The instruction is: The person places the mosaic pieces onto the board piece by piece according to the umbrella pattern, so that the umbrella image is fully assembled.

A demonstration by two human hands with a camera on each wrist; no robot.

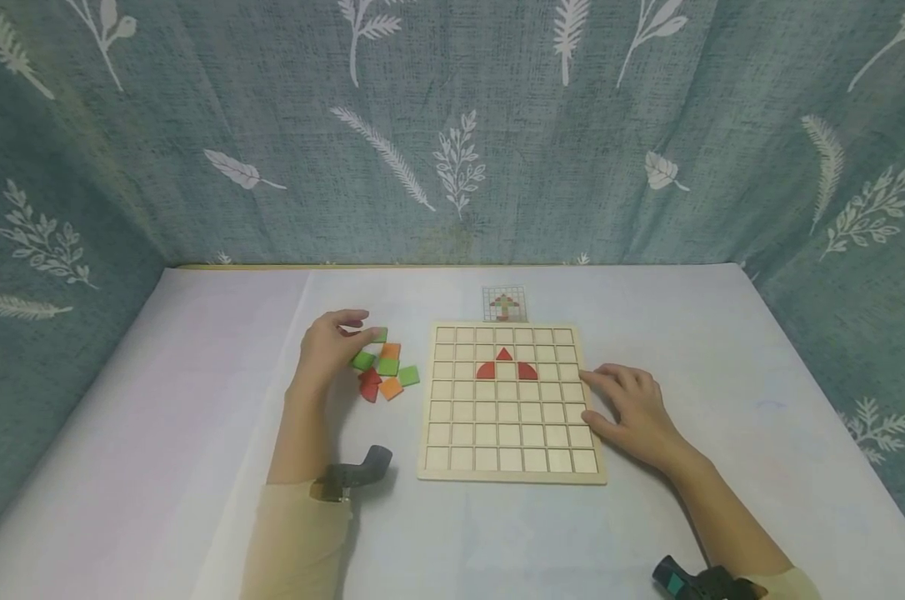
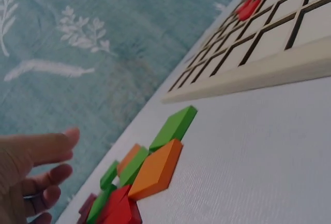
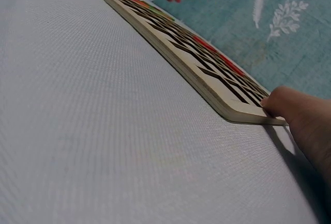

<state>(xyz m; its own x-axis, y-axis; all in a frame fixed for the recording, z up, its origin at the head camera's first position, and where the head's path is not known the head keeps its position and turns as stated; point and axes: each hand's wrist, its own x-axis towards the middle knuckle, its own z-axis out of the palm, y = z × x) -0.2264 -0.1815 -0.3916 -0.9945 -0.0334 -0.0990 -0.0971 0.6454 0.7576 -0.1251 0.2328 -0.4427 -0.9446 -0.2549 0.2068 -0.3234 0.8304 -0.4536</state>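
My left hand (image 1: 331, 343) hovers at the pile of small wooden tiles, its thumb close to a green tile (image 1: 381, 335) at the back; in the left wrist view the fingers (image 2: 51, 149) are loosely bent and I see nothing held. Around it lie an orange tile (image 1: 391, 388), more green tiles and red pieces (image 1: 369, 392), some overlapping. To the right is a wooden grid board (image 1: 511, 477), with a red triangle (image 1: 504, 355) and two red quarter-rounds (image 1: 486, 371) set in its cells. My right hand (image 1: 636, 412) rests at the board's right edge, fingertips and thumb touching the rim.
A small pattern card (image 1: 505, 314) with a coloured figure on a grid lies just behind the board. White cloth (image 1: 512, 533) covers the table. A teal leaf-print curtain (image 1: 452, 225) stands along the back and both sides.
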